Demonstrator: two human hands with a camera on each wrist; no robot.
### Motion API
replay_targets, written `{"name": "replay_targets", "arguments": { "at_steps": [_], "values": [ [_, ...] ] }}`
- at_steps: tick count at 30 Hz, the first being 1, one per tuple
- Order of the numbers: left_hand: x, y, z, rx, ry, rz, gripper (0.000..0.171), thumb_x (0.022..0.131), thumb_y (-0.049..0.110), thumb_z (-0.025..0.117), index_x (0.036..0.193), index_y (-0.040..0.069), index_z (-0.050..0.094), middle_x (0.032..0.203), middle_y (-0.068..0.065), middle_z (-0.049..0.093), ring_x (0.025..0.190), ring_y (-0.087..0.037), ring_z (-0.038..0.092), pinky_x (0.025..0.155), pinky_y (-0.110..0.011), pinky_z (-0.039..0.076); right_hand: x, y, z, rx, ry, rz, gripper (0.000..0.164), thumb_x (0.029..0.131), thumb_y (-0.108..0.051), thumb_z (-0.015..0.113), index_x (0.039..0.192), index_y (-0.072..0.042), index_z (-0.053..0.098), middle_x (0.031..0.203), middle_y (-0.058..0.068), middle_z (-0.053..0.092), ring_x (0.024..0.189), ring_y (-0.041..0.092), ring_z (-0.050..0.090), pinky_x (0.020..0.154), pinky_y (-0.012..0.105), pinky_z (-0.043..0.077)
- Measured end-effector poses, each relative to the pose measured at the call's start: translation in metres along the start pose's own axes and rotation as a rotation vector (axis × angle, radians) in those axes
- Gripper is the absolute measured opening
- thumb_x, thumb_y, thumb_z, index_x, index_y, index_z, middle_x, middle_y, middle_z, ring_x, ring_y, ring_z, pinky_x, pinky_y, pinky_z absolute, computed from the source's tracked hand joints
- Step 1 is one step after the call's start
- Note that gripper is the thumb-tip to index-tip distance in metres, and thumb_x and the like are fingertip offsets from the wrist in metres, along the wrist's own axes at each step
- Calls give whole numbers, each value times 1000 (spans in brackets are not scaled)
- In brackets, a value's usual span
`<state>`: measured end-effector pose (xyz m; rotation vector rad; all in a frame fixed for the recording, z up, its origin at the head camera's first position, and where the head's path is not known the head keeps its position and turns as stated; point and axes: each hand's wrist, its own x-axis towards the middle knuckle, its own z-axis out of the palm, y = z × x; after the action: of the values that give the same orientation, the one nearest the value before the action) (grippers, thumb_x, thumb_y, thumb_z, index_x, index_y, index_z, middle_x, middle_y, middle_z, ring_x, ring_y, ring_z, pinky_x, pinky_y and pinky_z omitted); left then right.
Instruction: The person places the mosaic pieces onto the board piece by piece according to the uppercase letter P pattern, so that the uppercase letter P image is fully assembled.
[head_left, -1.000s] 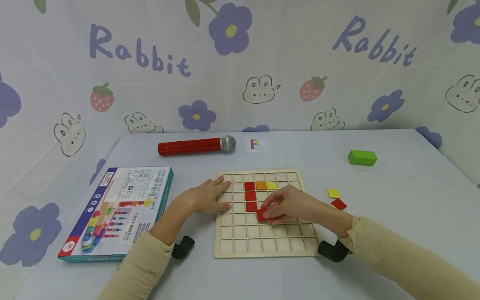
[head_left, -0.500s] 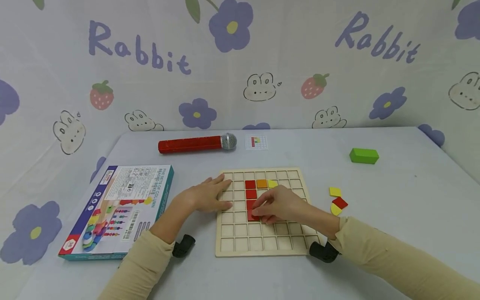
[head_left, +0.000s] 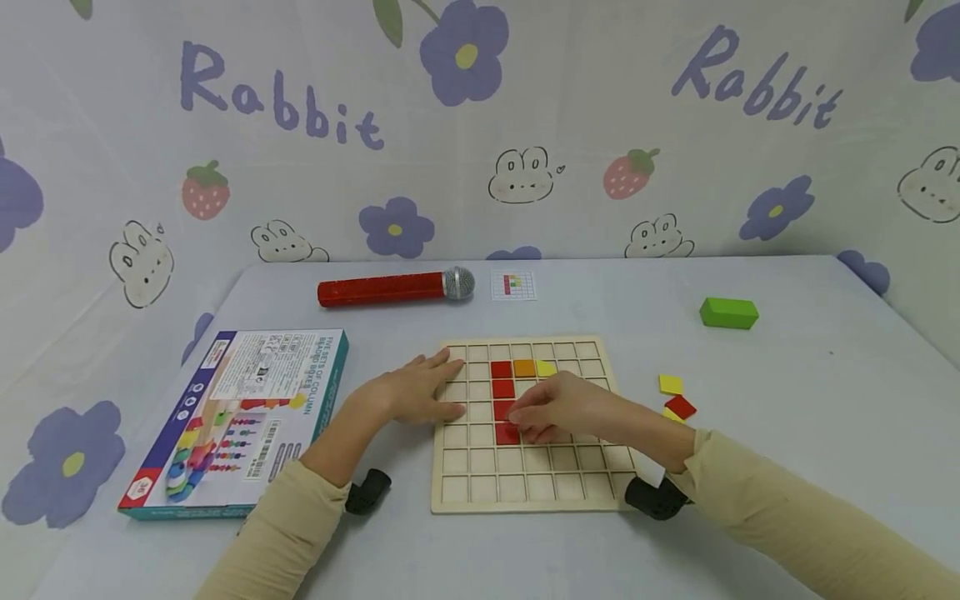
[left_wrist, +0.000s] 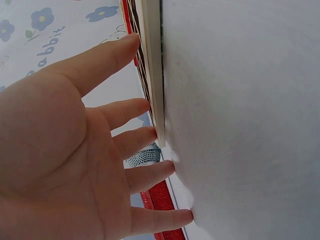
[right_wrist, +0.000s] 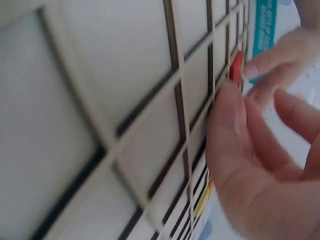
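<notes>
In the head view, a wooden grid board [head_left: 472,507] lies on the table. Red tiles [head_left: 502,388] form a column in its cells, with an orange tile [head_left: 524,368] and a yellow tile [head_left: 546,367] along the top of that column. My right hand [head_left: 558,408] pinches the lowest red tile [head_left: 507,434] at its right side, at the bottom cell of the column; the right wrist view shows this red tile [right_wrist: 236,67] by the thumb and fingertip. My left hand [head_left: 416,392] rests spread at the board's left edge, fingers straight, some touching the board's edge [left_wrist: 154,65] and others the table.
Right of the board lie a loose yellow tile [head_left: 671,384], a red tile [head_left: 680,407] and a partly hidden yellow piece [head_left: 673,415]. A green block [head_left: 729,313] sits farther back. Behind the board are a red microphone [head_left: 382,289] and a pattern card [head_left: 513,285]. A flat box [head_left: 255,417] lies left.
My right hand has brought the red tile left and set it into the cell below the other red ones. Its fingers stay at the tile. The left hand keeps its place.
</notes>
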<state>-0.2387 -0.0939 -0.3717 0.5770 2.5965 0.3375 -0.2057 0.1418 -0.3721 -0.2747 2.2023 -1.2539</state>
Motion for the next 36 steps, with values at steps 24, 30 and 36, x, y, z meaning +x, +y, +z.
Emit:
{"name": "replay_targets", "arguments": {
  "at_steps": [24, 30, 36],
  "values": [
    [-2, 1, -1, -16, -10, 0, 73, 94, 42, 58, 153, 16, 24, 159, -6, 10, 143, -35, 8, 110, -55, 18, -54, 76, -114, 56, 79, -99, 57, 100, -39, 47, 135, 6, 47, 127, 21, 55, 118, 28, 55, 94, 31, 47],
    [-2, 0, -1, -18, -10, 4, 72, 94, 41, 58, 152, 15, 25, 159, -7, 10, 143, -36, 9, 110, -56, 19, -57, 89, -122, -58, 143, -89, 54, 100, -38, 48, 131, 6, 52, 122, 17, 59, 112, 26, 59, 92, 30, 48],
    [-2, 1, -1, -23, -4, -2, 72, 94, 42, 58, 153, 16, 25, 159, -6, 11, 143, -35, 9, 110, -56, 18, -66, 92, -128, -204, 184, -79, 52, 99, -37, 50, 131, 4, 53, 117, 13, 63, 108, 27, 60, 97, 47, 43]
  ]
}}
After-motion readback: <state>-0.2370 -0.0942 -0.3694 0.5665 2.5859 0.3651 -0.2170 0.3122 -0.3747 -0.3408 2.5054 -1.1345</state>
